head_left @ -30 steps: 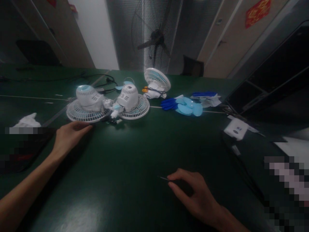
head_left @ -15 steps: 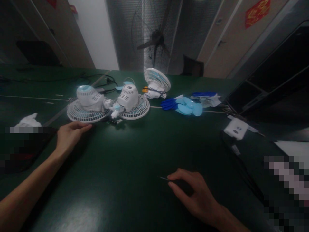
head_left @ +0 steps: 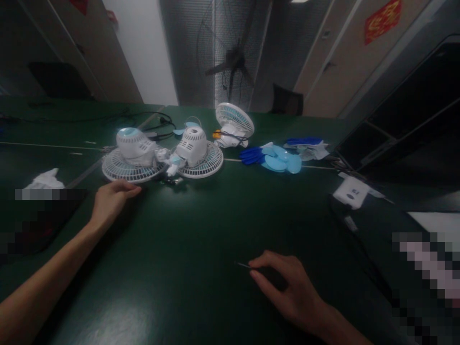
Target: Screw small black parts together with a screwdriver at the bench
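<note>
Pinches thin tool (head_left: pixel 242 264) between thumb and forefinger of right hand (head_left: pixel 293 287), pointing it leftward over near part of green desk (head_left: pixel 201 220). Holds left hand (head_left: pixel 113 199) narrow at front rim of left fan (head_left: pixel 134 151) (cannot tell about contact, or about any small item between fingertips). Beyond: middle fan (head_left: pixel 194 148), rear fan (head_left: pixel 233 124), then light-blue blades (head_left: pixel 282 160) beside blue glove (head_left: pixel 251 155).

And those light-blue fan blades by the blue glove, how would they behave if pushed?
The fan blades look thin, broad and smooth, so probably light and fairly stiff. Their shiny surface may slip. They seem to overlap the blue glove, so might drag it.
</note>
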{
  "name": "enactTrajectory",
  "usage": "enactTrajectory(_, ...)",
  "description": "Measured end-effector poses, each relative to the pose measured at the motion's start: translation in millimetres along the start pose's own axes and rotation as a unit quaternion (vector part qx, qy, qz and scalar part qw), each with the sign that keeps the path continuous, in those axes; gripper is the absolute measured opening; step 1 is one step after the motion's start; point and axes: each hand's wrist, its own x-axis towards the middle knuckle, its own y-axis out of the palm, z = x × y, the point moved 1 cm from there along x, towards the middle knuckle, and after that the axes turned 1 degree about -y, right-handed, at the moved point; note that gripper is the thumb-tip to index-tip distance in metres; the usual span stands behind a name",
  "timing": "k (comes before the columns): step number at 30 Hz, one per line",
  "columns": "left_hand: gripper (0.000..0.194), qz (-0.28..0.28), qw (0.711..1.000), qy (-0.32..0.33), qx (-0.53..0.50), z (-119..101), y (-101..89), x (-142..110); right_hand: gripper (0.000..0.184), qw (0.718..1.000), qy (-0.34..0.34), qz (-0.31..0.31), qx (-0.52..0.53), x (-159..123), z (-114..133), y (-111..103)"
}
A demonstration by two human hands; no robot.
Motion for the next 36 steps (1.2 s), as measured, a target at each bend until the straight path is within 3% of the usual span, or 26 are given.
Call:
enactTrajectory(4,0.048,0.044,0.999,0.025,-0.003,-19,0.0,-13,0.012,1.0,0.001,-0.002,-0.01,-1,-2,1)
enactTrajectory(9,0.05,0.016,0.989,0.127,0.074,-36,5.1,-28,0.013,1.0,-0.004,-0.001,-0.014,-1,-2,1)
enactTrajectory(16,0.051,0.047,0.999,-0.016,-0.01,-28,3.2,-16,0.013,1.0,-0.001,0.012,-0.008,1,0,0)
enactTrajectory(29,0.052,0.122,0.99,-0.024,-0.059,-26,4.5,-2,0.013,1.0,-0.003,0.014,0.0,1,0,0)
enactTrajectory(36,0.06,0.115,0.991,-0.015,-0.06,-27,4.3,-7,0.013,1.0,0.003,0.022,-0.012,2,1,-1)
